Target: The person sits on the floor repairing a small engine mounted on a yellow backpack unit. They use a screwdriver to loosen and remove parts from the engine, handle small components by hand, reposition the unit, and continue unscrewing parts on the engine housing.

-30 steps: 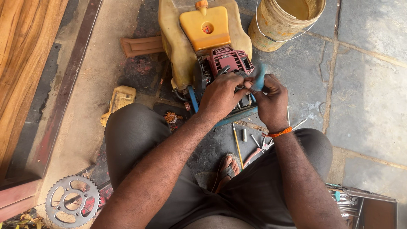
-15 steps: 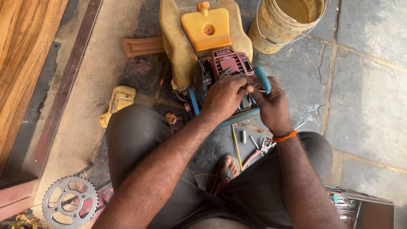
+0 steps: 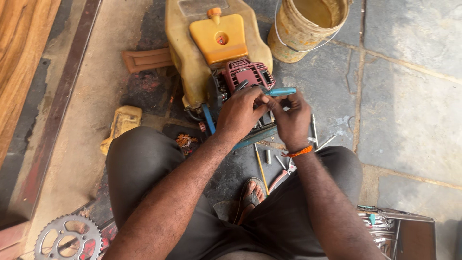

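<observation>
Maroon engine [image 3: 248,73], yellow tank [image 3: 219,36]: my left hand [image 3: 239,113] and right hand [image 3: 292,118] pinch closed on its blue-handled tool [image 3: 281,91].

Maroon-covered small engine [image 3: 248,74] upright against yellow tank [image 3: 192,53]

Dirty bucket [image 3: 308,29], steel sprocket [image 3: 67,238], open toolbox [image 3: 399,231], loose tools [image 3: 284,163] on stone floor [image 3: 414,110].

Stone-slab floor [image 3: 409,115] with bucket [image 3: 308,29], sprocket [image 3: 67,238], scattered tools [image 3: 281,159], small engine [image 3: 226,72]
</observation>
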`<state>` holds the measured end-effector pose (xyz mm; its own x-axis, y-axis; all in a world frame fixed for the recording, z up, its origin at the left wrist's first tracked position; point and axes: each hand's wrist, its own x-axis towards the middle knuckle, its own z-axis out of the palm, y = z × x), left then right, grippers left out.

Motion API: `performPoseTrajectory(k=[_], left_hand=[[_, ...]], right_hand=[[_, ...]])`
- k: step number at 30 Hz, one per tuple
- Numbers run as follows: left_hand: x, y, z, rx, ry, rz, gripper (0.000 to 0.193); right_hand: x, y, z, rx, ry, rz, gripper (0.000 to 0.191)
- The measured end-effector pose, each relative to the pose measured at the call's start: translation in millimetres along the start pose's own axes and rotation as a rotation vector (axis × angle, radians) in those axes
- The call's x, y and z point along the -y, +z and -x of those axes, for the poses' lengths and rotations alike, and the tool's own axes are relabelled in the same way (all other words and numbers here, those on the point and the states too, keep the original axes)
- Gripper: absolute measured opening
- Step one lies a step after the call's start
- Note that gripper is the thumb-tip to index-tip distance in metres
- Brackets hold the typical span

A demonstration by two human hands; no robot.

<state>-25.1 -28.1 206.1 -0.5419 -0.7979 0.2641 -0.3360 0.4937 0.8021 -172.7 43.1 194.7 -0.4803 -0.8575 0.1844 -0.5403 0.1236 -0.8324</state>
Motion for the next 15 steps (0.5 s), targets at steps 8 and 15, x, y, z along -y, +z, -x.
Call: performPoseTrajectory(k=[8, 15], left_hand=[[0, 6, 0, 0.025, 0.049, -0.043, 0.007], [-4, 1, 0, 0.194, -0.104, -0.028, 0.017]], right_hand=[[59, -56, 0, 0.153, -0.167, 0.092, 0.101], [120, -103, -9, 0.391, -0.88, 0.851, 0.074]])
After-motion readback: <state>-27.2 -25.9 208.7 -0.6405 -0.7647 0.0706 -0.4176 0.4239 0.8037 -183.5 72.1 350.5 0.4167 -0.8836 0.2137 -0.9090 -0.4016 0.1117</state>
